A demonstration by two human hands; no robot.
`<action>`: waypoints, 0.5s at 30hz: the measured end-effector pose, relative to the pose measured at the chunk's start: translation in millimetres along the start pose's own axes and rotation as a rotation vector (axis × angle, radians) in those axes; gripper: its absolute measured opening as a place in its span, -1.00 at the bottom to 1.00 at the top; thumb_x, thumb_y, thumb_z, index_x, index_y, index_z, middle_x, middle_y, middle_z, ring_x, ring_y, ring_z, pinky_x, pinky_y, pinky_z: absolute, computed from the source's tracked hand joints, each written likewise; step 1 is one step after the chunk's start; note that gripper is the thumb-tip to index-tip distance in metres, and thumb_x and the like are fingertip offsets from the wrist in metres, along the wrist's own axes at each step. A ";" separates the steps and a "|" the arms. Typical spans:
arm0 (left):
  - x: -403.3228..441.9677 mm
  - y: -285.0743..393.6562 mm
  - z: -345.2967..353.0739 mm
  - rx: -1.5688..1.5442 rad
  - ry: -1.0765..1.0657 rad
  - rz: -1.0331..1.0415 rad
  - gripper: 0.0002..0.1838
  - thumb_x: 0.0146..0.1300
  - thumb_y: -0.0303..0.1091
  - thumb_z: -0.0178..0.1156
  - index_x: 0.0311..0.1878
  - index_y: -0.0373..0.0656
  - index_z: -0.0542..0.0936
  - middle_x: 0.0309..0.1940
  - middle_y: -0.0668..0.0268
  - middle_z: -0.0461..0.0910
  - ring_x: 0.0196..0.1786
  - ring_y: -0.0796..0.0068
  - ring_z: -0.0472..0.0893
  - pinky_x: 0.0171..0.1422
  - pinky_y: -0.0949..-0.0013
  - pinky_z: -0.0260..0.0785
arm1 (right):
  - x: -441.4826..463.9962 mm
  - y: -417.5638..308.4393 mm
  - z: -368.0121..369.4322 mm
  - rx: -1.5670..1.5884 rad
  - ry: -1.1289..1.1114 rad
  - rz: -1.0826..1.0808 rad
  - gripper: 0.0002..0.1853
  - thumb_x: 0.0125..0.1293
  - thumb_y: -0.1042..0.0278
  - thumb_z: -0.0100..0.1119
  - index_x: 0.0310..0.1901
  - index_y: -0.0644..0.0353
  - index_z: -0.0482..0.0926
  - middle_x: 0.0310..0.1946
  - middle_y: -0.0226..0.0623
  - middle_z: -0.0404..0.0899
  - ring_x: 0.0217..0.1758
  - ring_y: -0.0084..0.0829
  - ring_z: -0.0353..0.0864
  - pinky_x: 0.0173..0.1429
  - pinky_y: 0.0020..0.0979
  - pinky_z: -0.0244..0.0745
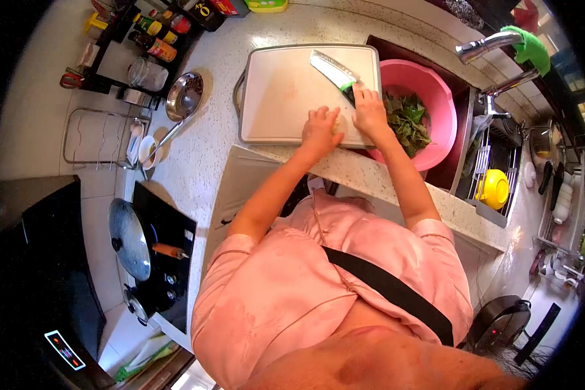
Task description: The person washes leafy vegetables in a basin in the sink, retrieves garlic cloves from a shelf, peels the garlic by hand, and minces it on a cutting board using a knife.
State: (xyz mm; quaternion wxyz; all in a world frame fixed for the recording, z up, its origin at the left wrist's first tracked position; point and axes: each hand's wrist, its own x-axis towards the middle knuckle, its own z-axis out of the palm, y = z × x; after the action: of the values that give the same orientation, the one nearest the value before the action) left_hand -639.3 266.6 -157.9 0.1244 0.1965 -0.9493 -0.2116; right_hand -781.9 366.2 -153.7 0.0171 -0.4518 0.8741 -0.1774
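Observation:
A kitchen knife (331, 69) with a broad pale blade and a green and black handle lies slanted over the white cutting board (273, 97). My right hand (372, 117) is at the board's right side, its fingers closed over the end of the knife handle. Lower on the board, my left hand (321, 135) is curled, fingers bent down to the surface. A small pale piece shows by its thumb, too small to name. Beside the board, a pink basin (443, 104) holds green leafy vegetables (406, 120), close to my right hand.
The basin sits in the sink under a faucet (487, 47) with a green cloth. A yellow bowl (494, 188) stands in the rack on the right. Left are a metal bowl (184, 96), sauce bottles (155, 45) and a lidded pan (130, 239) on the stove.

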 end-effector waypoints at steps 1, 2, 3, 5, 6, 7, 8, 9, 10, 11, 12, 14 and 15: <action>2.1 -3.8 1.8 0.022 -0.024 0.066 -0.48 0.02 -0.28 0.35 0.10 -0.04 0.49 0.01 0.14 0.41 0.06 0.07 0.39 0.11 0.13 0.38 | 8.8 -2.9 4.1 -0.053 0.007 0.021 -0.33 -0.01 0.45 0.24 0.21 0.28 0.28 0.00 -0.02 0.46 0.12 -0.04 0.44 0.10 -0.13 0.44; 4.9 -9.4 5.2 0.043 -0.046 0.133 -0.60 0.04 -0.31 0.31 0.00 -0.03 0.54 -0.05 0.18 0.44 0.02 0.08 0.41 0.06 0.14 0.41 | 15.0 -8.6 0.2 -0.061 0.003 0.026 -0.33 -0.01 0.45 0.24 0.21 0.28 0.28 0.00 -0.02 0.46 0.12 -0.04 0.44 0.10 -0.13 0.44; 9.1 -14.3 9.1 0.013 0.044 0.167 -0.76 0.07 -0.34 0.26 -0.16 -0.05 0.57 -0.18 0.24 0.46 -0.07 0.14 0.44 -0.03 0.15 0.44 | 20.7 -11.8 -5.3 -0.010 -0.042 0.105 -0.39 0.02 0.45 0.21 0.17 0.25 0.29 -0.07 0.01 0.50 0.02 0.01 0.50 0.04 -0.11 0.47; 11.9 -28.0 17.6 0.009 0.073 0.141 -0.77 0.07 -0.35 0.26 -0.16 -0.04 0.57 -0.19 0.24 0.46 -0.08 0.15 0.45 -0.04 0.15 0.44 | 19.0 -15.4 -18.3 0.043 -0.106 0.190 -0.44 0.05 0.44 0.18 0.14 0.22 0.29 -0.14 0.05 0.55 -0.07 0.05 0.56 -0.03 -0.10 0.49; 14.7 -33.2 16.4 0.018 0.115 0.123 -0.77 0.07 -0.36 0.25 -0.15 -0.03 0.57 -0.20 0.25 0.46 -0.10 0.16 0.45 -0.06 0.16 0.44 | 11.5 -14.5 -29.3 0.155 -0.057 0.195 -0.52 0.08 0.43 0.16 0.08 0.21 0.32 -0.25 0.06 0.57 -0.18 0.08 0.58 -0.10 -0.09 0.50; 17.9 -39.1 16.3 0.017 0.117 0.119 -0.77 0.07 -0.36 0.25 -0.15 -0.03 0.57 -0.20 0.25 0.46 -0.10 0.16 0.45 -0.06 0.16 0.44 | 6.2 -12.7 -39.5 0.266 -0.004 0.195 -0.59 0.10 0.42 0.14 0.02 0.19 0.35 -0.36 0.08 0.58 -0.28 0.10 0.60 -0.16 -0.08 0.50; 19.0 -43.0 13.4 0.029 0.116 0.058 -0.77 0.07 -0.35 0.27 -0.16 -0.05 0.57 -0.21 0.24 0.47 -0.10 0.17 0.46 -0.06 0.17 0.43 | 0.0 -11.9 -48.9 0.266 -0.009 0.191 -0.59 0.10 0.42 0.14 0.02 0.19 0.35 -0.36 0.08 0.58 -0.28 0.10 0.60 -0.16 -0.08 0.50; 17.2 -44.3 9.1 0.041 0.111 -0.009 -0.76 0.07 -0.33 0.28 -0.16 -0.07 0.57 -0.22 0.24 0.47 -0.10 0.18 0.46 -0.05 0.17 0.43 | -9.8 -11.5 -58.2 0.411 -0.035 0.158 -0.64 0.11 0.40 0.14 -0.02 0.20 0.38 -0.41 0.10 0.57 -0.31 0.10 0.58 -0.19 -0.08 0.48; 14.8 -44.5 4.8 0.038 0.108 -0.028 -0.76 0.07 -0.33 0.28 -0.16 -0.07 0.57 -0.22 0.24 0.47 -0.10 0.18 0.46 -0.05 0.17 0.43 | -18.7 -9.8 -65.9 0.555 -0.067 0.123 -0.68 0.12 0.39 0.13 -0.06 0.21 0.41 -0.47 0.11 0.55 -0.34 0.10 0.57 -0.21 -0.09 0.46; 14.9 -41.9 -4.7 -0.021 0.111 -0.020 -0.70 0.05 -0.31 0.31 -0.12 -0.12 0.55 -0.18 0.21 0.46 -0.07 0.15 0.45 -0.03 0.17 0.42 | -23.6 -6.2 -70.3 0.528 -0.170 0.088 -0.72 0.12 0.39 0.14 -0.12 0.24 0.42 -0.48 0.11 0.54 -0.33 0.11 0.56 -0.22 -0.09 0.44; 9.4 -39.5 -13.8 -0.074 0.099 -0.008 -0.62 0.04 -0.29 0.33 -0.07 -0.17 0.53 -0.15 0.17 0.45 -0.03 0.11 0.44 -0.01 0.16 0.41 | -32.7 -8.0 -72.4 0.512 -0.273 0.063 -0.75 0.11 0.38 0.14 -0.18 0.27 0.44 -0.50 0.11 0.53 -0.33 0.12 0.55 -0.23 -0.09 0.43; 1.4 -34.5 -25.0 -0.110 0.081 -0.049 -0.53 0.01 -0.30 0.37 0.01 -0.19 0.50 -0.10 0.15 0.43 0.01 0.09 0.42 0.04 0.16 0.39 | -47.4 -16.5 -69.0 0.453 -0.298 0.039 -0.80 0.11 0.39 0.12 -0.25 0.27 0.41 -0.45 0.13 0.53 -0.30 0.16 0.54 -0.19 0.00 0.41; -1.7 -34.1 -28.7 -0.153 0.085 -0.090 -0.44 -0.02 -0.31 0.40 0.08 -0.20 0.47 -0.05 0.14 0.41 0.04 0.07 0.41 0.08 0.16 0.37 | -53.0 -19.0 -67.2 0.413 -0.310 0.052 -0.80 0.12 0.40 0.10 -0.23 0.27 0.40 -0.44 0.12 0.54 -0.30 0.16 0.54 -0.17 0.02 0.41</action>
State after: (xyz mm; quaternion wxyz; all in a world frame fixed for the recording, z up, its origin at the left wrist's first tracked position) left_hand -617.6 228.8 -148.3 0.1696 0.2377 -0.9144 -0.2804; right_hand -748.5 418.1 -91.5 0.2474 -0.4377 0.8177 -0.2802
